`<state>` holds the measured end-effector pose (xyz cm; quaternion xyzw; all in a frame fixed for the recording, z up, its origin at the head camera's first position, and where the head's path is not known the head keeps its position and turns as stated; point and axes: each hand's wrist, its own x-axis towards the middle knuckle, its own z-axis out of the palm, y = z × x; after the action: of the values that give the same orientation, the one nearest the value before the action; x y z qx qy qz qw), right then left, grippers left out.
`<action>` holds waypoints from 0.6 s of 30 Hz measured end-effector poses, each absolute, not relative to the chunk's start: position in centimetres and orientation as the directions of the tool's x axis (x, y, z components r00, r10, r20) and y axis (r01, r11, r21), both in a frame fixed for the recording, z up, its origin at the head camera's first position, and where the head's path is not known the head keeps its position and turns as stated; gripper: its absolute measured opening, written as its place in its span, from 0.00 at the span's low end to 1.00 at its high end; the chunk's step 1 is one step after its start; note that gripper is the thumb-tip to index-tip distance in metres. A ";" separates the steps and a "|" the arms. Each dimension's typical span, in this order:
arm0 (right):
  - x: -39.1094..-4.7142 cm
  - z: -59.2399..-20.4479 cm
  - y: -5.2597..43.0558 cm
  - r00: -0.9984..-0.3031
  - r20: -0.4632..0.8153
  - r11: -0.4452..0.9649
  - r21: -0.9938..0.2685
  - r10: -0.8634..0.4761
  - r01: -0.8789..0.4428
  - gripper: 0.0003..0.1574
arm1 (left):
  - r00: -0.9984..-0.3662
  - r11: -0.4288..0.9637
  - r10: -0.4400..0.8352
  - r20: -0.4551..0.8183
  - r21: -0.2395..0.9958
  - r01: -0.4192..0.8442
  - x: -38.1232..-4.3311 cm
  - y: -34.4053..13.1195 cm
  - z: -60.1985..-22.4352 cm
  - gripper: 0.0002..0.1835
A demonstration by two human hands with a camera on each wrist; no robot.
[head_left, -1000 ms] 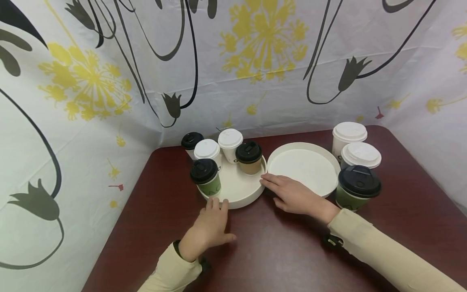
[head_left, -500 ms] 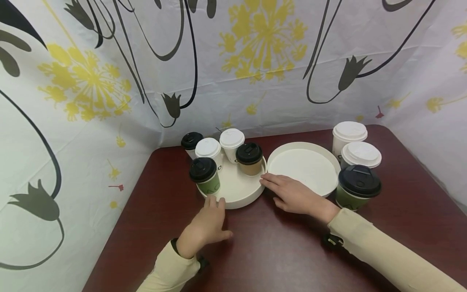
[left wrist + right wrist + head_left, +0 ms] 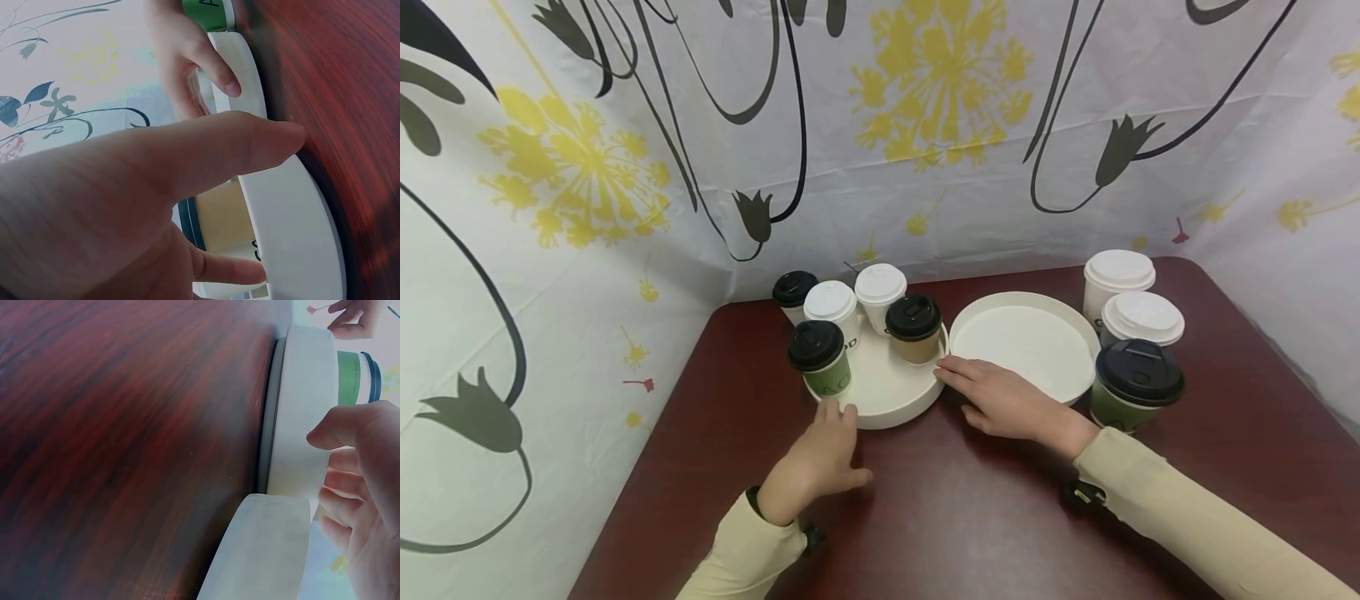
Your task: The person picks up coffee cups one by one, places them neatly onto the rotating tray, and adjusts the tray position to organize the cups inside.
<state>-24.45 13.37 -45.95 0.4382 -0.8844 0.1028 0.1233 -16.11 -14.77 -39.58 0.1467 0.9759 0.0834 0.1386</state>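
My left hand [image 3: 811,465] rests its fingertips on the near rim of a round white tray [image 3: 895,412], thumb stretched out to the right. My right hand [image 3: 1000,402] lies with extended fingers touching the tray's right rim. Lidded paper coffee cups stand upright on this tray: a green one with a black lid [image 3: 817,346] by my left fingers, white-lidded cups [image 3: 881,285] toward the back, and a brown cup [image 3: 916,347] near my right fingers. In the left wrist view, the thumb [image 3: 250,140] crosses in front of the tray's wall.
A second round white tray [image 3: 1026,346] adjoins on the right. Beyond it stand two white cups [image 3: 1118,279] and a large green cup [image 3: 1123,404] with a black lid. Another black-lidded cup [image 3: 795,291] is behind the left tray. A patterned cloth [image 3: 940,200] hangs around the table.
The left tray has turned slightly clockwise: the back cups shift right, the brown cup comes nearer, the green cup moves back. My left hand slides left; the right hand stays in place.
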 end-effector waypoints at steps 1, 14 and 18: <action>-24.4 -45.9 13.4 -0.586 0.307 0.596 -0.073 -0.750 -0.800 0.41 | -0.919 0.943 0.309 -0.245 0.203 0.263 -16.1 -14.8 -39.6 0.39; -24.3 -45.6 13.0 -0.592 0.296 0.602 -0.067 -0.750 -0.796 0.38 | -0.923 0.951 0.280 -0.262 0.206 0.230 -16.6 -15.2 -40.2 0.38; -24.2 -45.6 12.9 -0.589 0.297 0.600 -0.064 -0.751 -0.797 0.38 | -0.927 0.955 0.267 -0.264 0.203 0.217 -16.6 -15.2 -40.1 0.38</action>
<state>-24.19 12.88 -45.63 0.4368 -0.8863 0.0955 0.1205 -16.64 -15.17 -40.12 0.1236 0.9778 0.0853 0.1460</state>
